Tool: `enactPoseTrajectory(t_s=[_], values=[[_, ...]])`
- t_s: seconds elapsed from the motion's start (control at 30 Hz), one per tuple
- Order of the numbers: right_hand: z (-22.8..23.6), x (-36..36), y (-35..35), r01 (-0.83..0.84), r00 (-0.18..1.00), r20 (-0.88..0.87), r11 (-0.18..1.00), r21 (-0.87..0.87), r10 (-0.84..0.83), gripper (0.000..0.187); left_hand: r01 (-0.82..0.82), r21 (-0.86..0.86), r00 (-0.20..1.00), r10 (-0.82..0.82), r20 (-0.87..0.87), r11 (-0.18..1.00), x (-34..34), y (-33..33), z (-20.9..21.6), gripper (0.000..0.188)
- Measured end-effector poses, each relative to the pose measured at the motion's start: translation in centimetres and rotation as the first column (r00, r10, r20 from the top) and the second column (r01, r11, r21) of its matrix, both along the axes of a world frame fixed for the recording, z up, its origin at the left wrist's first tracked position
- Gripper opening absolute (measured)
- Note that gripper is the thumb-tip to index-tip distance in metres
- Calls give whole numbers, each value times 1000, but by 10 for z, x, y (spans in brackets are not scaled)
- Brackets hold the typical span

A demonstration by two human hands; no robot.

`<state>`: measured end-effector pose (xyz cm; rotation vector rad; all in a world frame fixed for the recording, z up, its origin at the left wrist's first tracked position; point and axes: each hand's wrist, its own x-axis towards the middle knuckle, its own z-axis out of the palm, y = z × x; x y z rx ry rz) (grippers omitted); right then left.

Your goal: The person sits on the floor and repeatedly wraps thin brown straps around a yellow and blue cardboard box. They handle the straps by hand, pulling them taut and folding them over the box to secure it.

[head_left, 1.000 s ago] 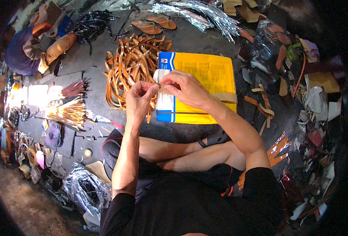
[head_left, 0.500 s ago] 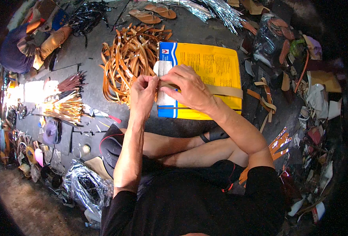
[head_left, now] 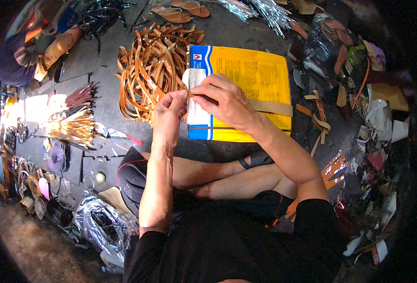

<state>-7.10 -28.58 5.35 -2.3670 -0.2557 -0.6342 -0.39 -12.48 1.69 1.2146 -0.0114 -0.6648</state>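
Dark floor (head_left: 107, 61), cluttered around rim; co-worker (head_left: 12, 66) at 10 o'clock. Left hand (head_left: 168, 113): thumb and fingertips together, pinched on small brown strip (head_left: 190, 94). Right hand (head_left: 229, 104): fingertips clamped on same strip from 3 o'clock side. Strip held over 9 o'clock edge of yellow-blue package (head_left: 251, 70); tan band (head_left: 274, 108) crosses package toward 3. Strap heap (head_left: 147, 75) at 10 from fingertips; 2 sandals (head_left: 170, 14) at 12.

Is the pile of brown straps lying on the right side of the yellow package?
No, the pile of brown straps lies to the left of the yellow package.
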Motion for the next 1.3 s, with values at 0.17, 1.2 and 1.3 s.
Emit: enactPoseTrajectory(t_s=[0.17,1.2,1.3], values=[[-2,0,-1,-9,1000,19,1000,1,9,13,-3,-168,991,-19,-130,986,5,1,-14,14],[-9,9,-1,-42,998,40,999,-6,42,12,-83,-191,991,61,-119,978,-5,-1,-11,20],[-7,7,-4,-58,998,7,998,-1,58,12,-125,-257,969,62,-239,958,-2,-5,-18,13]])
